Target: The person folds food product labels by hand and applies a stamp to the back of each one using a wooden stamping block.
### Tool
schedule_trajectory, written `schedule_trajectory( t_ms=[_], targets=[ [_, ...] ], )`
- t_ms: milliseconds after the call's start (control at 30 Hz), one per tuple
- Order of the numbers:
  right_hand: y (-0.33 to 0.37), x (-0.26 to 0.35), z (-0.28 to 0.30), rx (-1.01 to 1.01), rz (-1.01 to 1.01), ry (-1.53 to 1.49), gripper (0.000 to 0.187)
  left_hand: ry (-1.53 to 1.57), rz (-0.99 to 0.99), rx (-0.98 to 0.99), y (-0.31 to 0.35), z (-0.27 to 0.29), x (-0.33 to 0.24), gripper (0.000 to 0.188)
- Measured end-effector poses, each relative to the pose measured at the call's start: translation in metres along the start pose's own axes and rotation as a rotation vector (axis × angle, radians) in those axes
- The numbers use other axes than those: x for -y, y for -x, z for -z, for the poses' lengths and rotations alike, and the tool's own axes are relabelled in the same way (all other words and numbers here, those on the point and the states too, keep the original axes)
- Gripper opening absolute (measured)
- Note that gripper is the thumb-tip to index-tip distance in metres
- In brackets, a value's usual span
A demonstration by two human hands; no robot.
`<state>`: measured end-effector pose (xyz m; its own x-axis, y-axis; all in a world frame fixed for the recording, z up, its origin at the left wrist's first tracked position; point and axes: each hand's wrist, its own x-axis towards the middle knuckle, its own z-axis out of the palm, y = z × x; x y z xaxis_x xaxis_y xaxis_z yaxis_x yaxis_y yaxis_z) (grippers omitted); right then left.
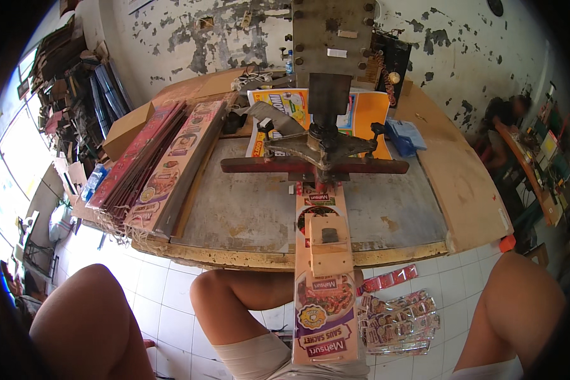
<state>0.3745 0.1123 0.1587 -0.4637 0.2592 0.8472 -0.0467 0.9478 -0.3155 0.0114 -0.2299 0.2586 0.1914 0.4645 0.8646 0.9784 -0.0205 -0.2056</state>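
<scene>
Neither of my hands shows; only bare bent limbs (88,320) enter at the lower left and lower right corners. In front of me a long printed card strip (326,316) with food pictures reaches from under the press toward my lap, overhanging the table's front edge. A pale wooden block (330,258) with a dark patch lies on this strip. Over the strip's far end stands a metal press head (323,149) with a reddish crossbar (247,165). Whether the bar touches the strip I cannot tell.
Stacked printed cards (177,164) and a reddish card bundle (136,152) lie on the table's left. Blue plastic packets (405,135) sit right of the press. Several printed sachet strips (399,323) lie on the tiled floor. Another person (506,120) sits at the far right.
</scene>
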Motion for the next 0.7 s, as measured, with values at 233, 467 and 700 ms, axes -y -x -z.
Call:
schedule_trajectory(
  t_ms=[233,467,700],
  targets=[
    [-0.002,0.003,-0.003,0.012,0.03,0.022,0.05,-0.012,0.009,-0.037,0.008,-0.008,0.004,0.064],
    [-0.013,0.03,0.035,-0.036,0.171,0.035,0.05,0.034,0.051,-0.122,0.017,-0.015,0.011,0.068],
    [-0.012,-0.001,0.058,-0.109,0.002,0.246,0.049,0.145,0.322,-0.488,0.092,-0.093,0.022,0.071]
  ],
)
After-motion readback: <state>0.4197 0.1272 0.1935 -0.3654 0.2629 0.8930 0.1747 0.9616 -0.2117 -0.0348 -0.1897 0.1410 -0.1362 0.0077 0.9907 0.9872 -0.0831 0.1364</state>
